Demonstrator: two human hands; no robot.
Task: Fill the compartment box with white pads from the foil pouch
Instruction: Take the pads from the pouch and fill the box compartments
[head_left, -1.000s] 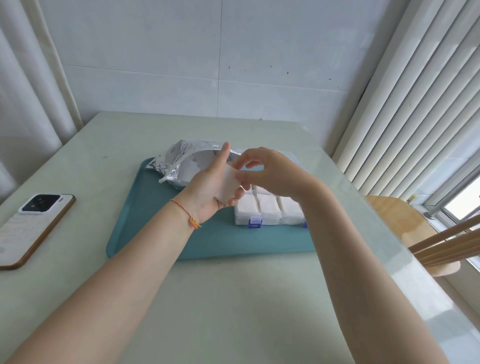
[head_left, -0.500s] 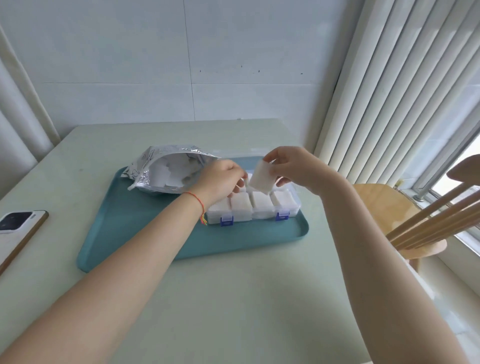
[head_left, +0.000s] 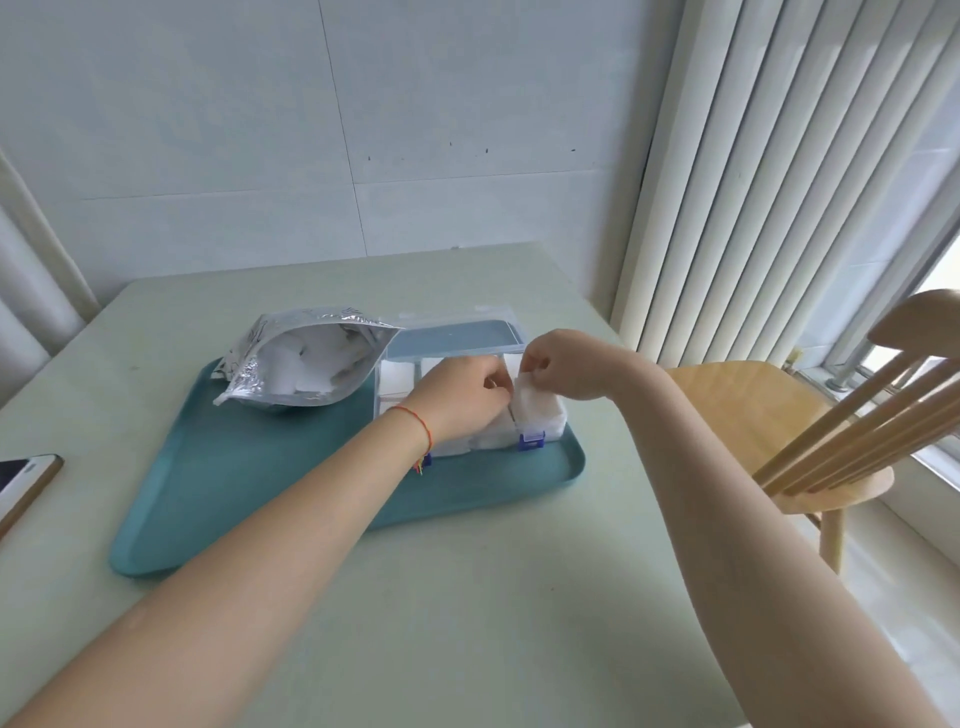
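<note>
A clear compartment box (head_left: 548, 434) with blue latches sits on the right half of a teal tray (head_left: 218, 483), its lid (head_left: 457, 335) folded open behind it. White pads fill its visible compartments. My right hand (head_left: 563, 371) pinches a white pad (head_left: 535, 402) standing on edge over the box's right end. My left hand (head_left: 460, 397) rests on the box's middle, fingers curled against the same pad. An open foil pouch (head_left: 306, 364) with more white pads lies at the tray's back left.
A phone (head_left: 23, 480) lies at the table's left edge. A wooden chair (head_left: 769, 415) stands close by the table's right side, below vertical blinds. The wall lies just behind the table's far edge.
Both hands have dropped from above the tray down onto the box. The pad held in the air by my right hand now stands at the box's right end. The view shifted right.
</note>
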